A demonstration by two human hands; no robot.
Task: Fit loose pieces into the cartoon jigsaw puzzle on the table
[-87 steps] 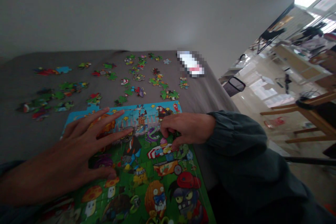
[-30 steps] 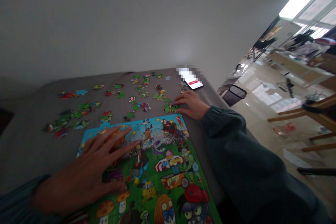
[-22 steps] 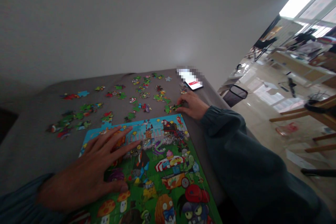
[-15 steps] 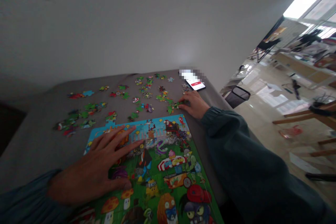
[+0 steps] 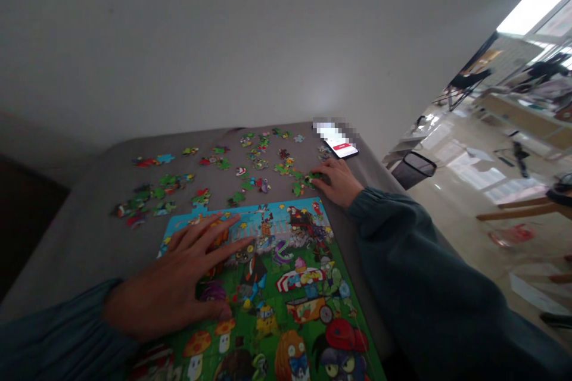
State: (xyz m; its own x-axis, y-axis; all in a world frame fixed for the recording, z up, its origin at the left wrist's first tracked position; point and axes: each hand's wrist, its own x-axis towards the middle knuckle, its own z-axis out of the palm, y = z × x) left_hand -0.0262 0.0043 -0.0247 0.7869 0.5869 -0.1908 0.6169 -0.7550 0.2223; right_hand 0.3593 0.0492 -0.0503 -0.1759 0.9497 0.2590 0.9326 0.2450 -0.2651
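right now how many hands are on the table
2. The left hand lies flat on the puzzle; the right hand rests past its far edge, fingertips on a loose piece.

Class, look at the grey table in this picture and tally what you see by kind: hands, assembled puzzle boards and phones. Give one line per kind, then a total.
Hands: 2, the left hand flat on the puzzle and the right hand at a loose green piece
Assembled puzzle boards: 1
Phones: 1
Total: 4
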